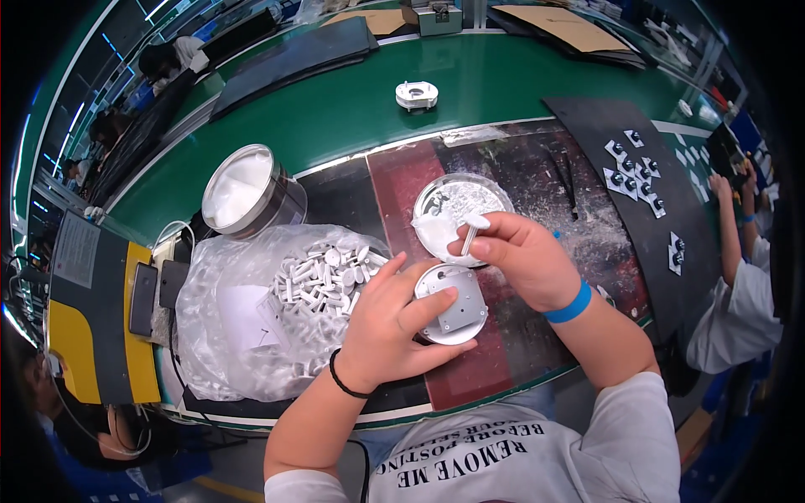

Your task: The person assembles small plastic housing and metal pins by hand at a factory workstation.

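My left hand grips a round white housing with a grey metal plate on its upper face, the index finger lying across it. Pinched between the thumb and fingers of my right hand is a white plastic piece with a flat round head and a stem. It is held just above the housing and apart from it. Behind that stands a shallow round metal dish with white, paste-like material in it. Many similar white stemmed pieces lie in a clear plastic bag left of my left hand.
A metal tin with white contents stands behind the bag, and a yellow and grey machine at the far left. Another white unit sits on the green bench. Several small white parts lie on a black sheet at right, near another person's arms.
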The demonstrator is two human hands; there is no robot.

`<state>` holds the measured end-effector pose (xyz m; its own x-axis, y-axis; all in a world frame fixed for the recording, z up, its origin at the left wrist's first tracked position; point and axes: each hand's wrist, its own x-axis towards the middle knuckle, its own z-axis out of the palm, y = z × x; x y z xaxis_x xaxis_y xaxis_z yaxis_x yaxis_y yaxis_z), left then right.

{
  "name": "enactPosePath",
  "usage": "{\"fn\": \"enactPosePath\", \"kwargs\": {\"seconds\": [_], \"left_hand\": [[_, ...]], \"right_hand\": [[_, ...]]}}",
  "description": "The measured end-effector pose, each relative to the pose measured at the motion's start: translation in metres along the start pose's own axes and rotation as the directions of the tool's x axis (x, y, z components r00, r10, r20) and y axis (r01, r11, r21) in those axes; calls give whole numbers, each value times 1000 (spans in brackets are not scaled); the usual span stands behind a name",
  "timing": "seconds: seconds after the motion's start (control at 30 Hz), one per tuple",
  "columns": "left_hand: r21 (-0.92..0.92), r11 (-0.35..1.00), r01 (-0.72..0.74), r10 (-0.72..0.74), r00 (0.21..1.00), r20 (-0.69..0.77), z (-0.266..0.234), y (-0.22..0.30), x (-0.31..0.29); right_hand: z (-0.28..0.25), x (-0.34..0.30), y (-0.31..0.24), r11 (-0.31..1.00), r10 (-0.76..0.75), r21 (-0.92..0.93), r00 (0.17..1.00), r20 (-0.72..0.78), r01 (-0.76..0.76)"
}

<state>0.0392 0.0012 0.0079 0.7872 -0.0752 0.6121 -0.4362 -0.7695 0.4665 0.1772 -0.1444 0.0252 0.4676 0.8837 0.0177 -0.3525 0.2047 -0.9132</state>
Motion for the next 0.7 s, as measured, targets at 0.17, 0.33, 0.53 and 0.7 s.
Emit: {"fn": "enactPosePath", "kwargs": {"seconds": [0.17,0.33,0.53,0.7], "left_hand": [[13,1000,-15,16,1000,-22,1,3,4],[20,1000,-16,16,1000,-27,0,3,4],[1,1000,-23,23,999,-38,-2,2,4],[25,1000,-17,17,999,-28,-3,2,4]], "right_hand": [[8,-2,3,996,72,52,996,60,-75],[8,0,9,989,107,100,993,48,-111],[11,-1,9,987,85,134,996,38,-89],[9,-4,12,964,-89,-250,996,22,92]]}}
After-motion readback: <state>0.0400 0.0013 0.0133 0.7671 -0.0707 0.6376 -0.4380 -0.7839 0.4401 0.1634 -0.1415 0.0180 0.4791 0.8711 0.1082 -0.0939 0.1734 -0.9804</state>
